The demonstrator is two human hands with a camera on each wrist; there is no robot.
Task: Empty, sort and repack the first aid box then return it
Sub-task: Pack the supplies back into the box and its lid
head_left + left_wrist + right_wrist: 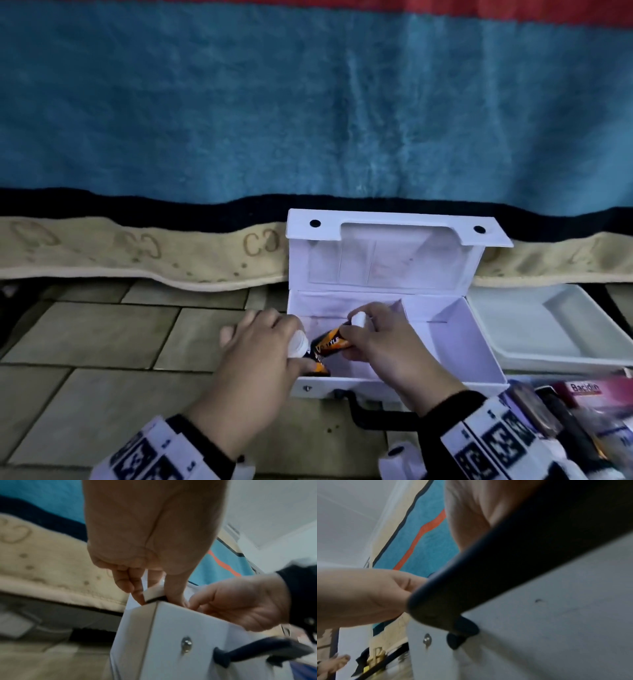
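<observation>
The white first aid box [455, 342] stands open on the tiled floor, its lid [394, 260] upright. My left hand [301, 356] grips an orange-and-black bottle [320, 368] with a white cap at the box's front left corner. My right hand [352, 337] holds a second, matching bottle [332, 342] tilted inside the left compartment. In the left wrist view the left hand's fingers [137, 595] pinch the white cap [153, 593] just above the box wall [180, 628]. The right wrist view shows mostly the box's dark handle [505, 568] and front wall [556, 615].
A white tray [548, 329] lies right of the box. A pile of medicine packs, among them a pink Bacidin carton [592, 390], sits at the lower right. A blue and beige blanket [308, 120] hangs behind the box. A white roll [399, 455] lies near my right wrist.
</observation>
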